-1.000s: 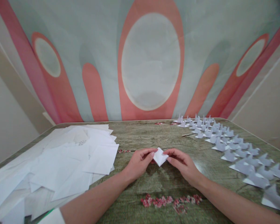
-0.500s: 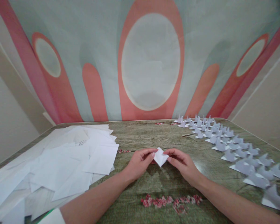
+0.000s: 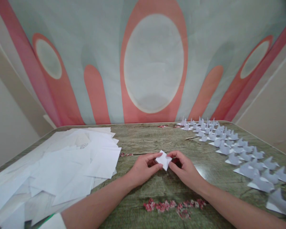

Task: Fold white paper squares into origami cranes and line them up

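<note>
A small white square of folded paper (image 3: 164, 160), turned corner-up like a diamond, is held between my two hands over the middle of the table. My left hand (image 3: 145, 168) grips its left side, with the index finger at the upper left edge and the thumb lower down on its face. On the opposite side, my right hand (image 3: 184, 165) pinches the right corner between thumb and index finger. Fold lines show on the paper's face. Its underside and the curled lower fingers of both hands are hidden.
To the left spreads a loose pile of white paper sheets (image 3: 62, 168). Rows of folded white paper birds (image 3: 246, 168) stand along the right side. The wood-patterned table (image 3: 143, 140) has printed pink flowers and meets a patterned wall covering (image 3: 154, 63) at the back.
My left thumb has slid down and right over the folded paper, and the left index finger has moved further onto its upper edge. The paper has turned slightly. Pile and birds look the same.
</note>
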The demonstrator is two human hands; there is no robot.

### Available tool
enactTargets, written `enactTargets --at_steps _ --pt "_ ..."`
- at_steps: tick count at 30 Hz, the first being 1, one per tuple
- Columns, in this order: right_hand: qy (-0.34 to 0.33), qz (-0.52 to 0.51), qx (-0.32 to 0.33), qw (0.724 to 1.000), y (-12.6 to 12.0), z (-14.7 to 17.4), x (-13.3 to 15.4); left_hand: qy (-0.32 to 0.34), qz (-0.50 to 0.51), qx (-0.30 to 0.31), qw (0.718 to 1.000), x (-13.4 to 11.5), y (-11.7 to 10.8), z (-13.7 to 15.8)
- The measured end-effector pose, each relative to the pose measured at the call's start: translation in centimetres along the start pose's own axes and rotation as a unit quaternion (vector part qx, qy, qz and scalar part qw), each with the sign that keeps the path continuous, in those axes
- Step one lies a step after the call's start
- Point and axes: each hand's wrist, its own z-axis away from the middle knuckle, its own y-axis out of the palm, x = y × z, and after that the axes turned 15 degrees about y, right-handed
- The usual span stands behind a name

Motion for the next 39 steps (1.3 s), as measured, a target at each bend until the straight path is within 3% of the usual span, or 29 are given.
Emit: enactTargets --at_steps 12,22,29,39 --pt "-0.074 0.023 0.0 0.997 -0.2 -0.3 -0.4 0.024 0.0 0.017 1.0 0.2 0.0 0.0" --pt "-0.077 0.006 0.005 0.997 -0.2 -0.2 -0.1 0.018 -0.041 0.027 0.999 -0.2 0.1 0.0" --pt "-0.098 0.03 0.015 0.995 -0.1 0.0 -0.2 0.065 -0.131 0.038 0.989 -0.6 0.1 0.0" --pt "-0.104 0.083 0.038 0.99 0.2 0.7 0.9 0.107 -0.291 0.052 0.949 -0.7 -0.1 0.6"
